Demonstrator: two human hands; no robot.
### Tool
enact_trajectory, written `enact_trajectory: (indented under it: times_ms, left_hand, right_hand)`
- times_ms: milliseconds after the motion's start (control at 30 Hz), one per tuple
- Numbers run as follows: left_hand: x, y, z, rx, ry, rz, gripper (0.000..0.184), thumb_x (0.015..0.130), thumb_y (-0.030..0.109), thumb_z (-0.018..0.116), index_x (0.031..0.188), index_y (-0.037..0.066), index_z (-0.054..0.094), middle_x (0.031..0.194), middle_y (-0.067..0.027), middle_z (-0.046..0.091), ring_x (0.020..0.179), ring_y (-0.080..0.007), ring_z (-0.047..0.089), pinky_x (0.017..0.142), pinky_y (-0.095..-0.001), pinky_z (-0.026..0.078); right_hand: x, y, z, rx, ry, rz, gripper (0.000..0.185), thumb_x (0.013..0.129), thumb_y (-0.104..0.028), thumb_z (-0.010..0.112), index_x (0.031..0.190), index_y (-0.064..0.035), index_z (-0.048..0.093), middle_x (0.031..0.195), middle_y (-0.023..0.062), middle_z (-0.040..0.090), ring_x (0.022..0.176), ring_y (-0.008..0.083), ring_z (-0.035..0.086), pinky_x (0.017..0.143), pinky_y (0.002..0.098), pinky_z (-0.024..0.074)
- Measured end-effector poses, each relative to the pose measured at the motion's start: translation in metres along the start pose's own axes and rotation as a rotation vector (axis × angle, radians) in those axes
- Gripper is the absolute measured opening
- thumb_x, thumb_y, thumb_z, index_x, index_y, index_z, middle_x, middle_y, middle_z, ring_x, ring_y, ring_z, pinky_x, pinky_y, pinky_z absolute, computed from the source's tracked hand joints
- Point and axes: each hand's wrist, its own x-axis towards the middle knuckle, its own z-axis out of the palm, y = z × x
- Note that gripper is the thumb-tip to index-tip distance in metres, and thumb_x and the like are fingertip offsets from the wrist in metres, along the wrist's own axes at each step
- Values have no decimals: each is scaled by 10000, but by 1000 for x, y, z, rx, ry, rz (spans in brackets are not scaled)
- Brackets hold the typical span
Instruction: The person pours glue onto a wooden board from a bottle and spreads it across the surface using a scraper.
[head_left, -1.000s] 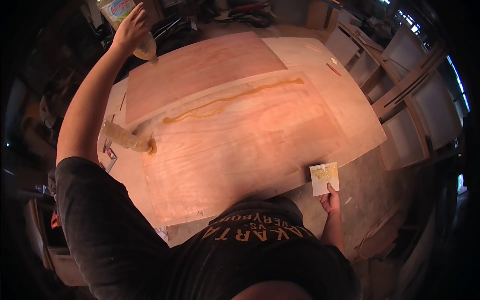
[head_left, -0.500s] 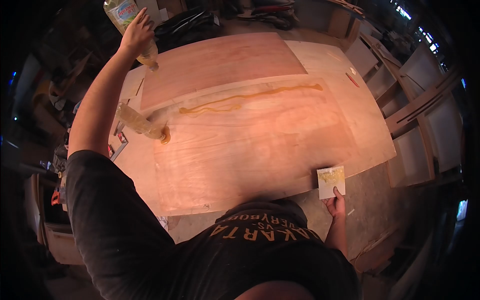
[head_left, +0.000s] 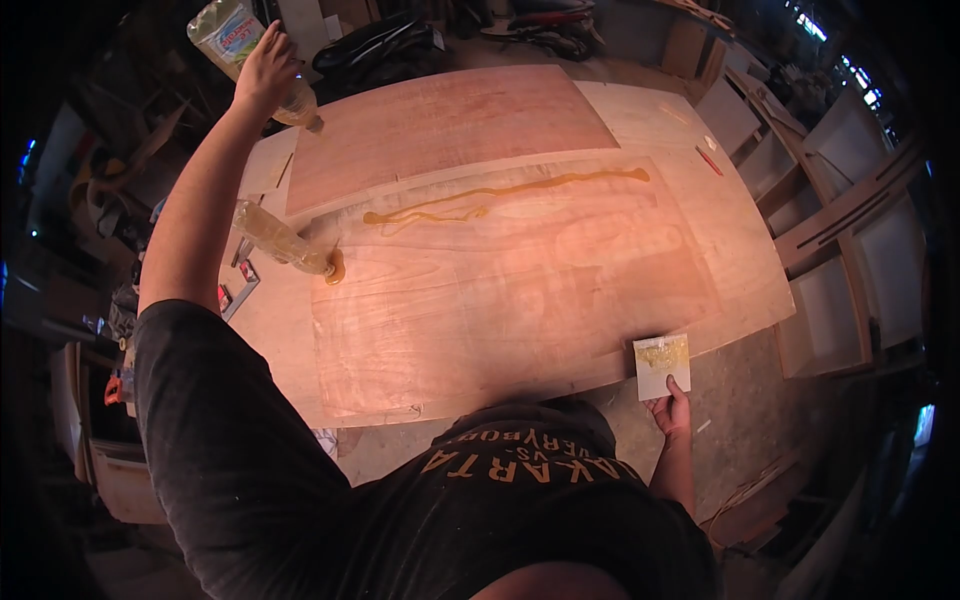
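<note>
My left hand (head_left: 268, 72) is closed around a clear plastic bottle (head_left: 222, 36) with a label, raised beyond the far left of the wood. The bottle leans with its neck (head_left: 314, 122) down and its base up. My right hand (head_left: 672, 404) pinches a square white spreader card (head_left: 660, 372) at the near right edge, yellowish glue smeared over its upper half. Across the plywood sheet (head_left: 480, 310) runs an amber bead of glue (head_left: 510, 190), with a thinner squiggle beside it. A second bottle (head_left: 280, 238) lies on its side, a glue puddle (head_left: 337, 268) at its mouth.
A reddish wood panel (head_left: 450, 125) lies behind the sheet. A red pencil-like stick (head_left: 709, 160) rests at the right. Open wooden cabinet frames (head_left: 825, 310) stand beyond the right edge. Dark covered items (head_left: 375, 45) sit behind the table.
The bottle in my left hand has shifted slightly left and tips over more toward level. My right hand still holds the card in nearly the same place.
</note>
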Motion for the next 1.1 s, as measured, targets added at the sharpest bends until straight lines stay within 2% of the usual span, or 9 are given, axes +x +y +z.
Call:
enact_trajectory:
  times_ms: [333,567,633,833,933,1100]
  left_hand:
    - [11,13,5,4,17,-12,242,893,271,640,1094,235,770,1246,6,643,1365,-225,461,1298,-487,84]
    - [14,14,-2,-60,53,-24,193,874,251,648,996,212,792,1150,-4,694,1294,-229,519,1260,-478,172]
    - [19,16,2,-93,60,-37,191,870,248,650,989,202,792,1118,-4,707,1275,-226,531,1243,-469,197]
    - [23,18,-4,-134,115,-52,168,862,224,648,937,174,789,948,-5,739,1143,-192,610,1151,-424,280]
    - [28,21,-4,-144,133,-67,147,856,211,649,887,165,785,899,-7,742,1072,-188,638,1127,-418,294]
    - [30,24,-14,-152,155,-51,132,856,227,656,853,200,784,893,-5,741,1074,-203,647,1166,-429,265]
  right_hand:
    - [-3,3,-2,-5,22,4,532,979,-340,673,1441,-140,501,1391,84,620,1271,290,596,1023,545,465]
    - [-3,5,-3,-8,43,2,533,978,-345,674,1441,-145,503,1390,81,621,1261,286,600,1008,532,475]
    - [-2,4,-4,31,34,17,527,973,-300,685,1442,-154,493,1394,81,612,1273,290,594,1021,543,465]
    - [2,8,-12,56,23,20,521,971,-279,691,1438,-163,492,1388,75,612,1267,285,599,1012,534,473]
    - [2,8,-10,48,27,12,519,971,-282,692,1435,-161,494,1382,71,617,1261,279,603,998,524,480]
    - [4,8,-10,52,29,16,515,971,-289,694,1428,-155,499,1369,68,626,1250,269,607,978,504,486]
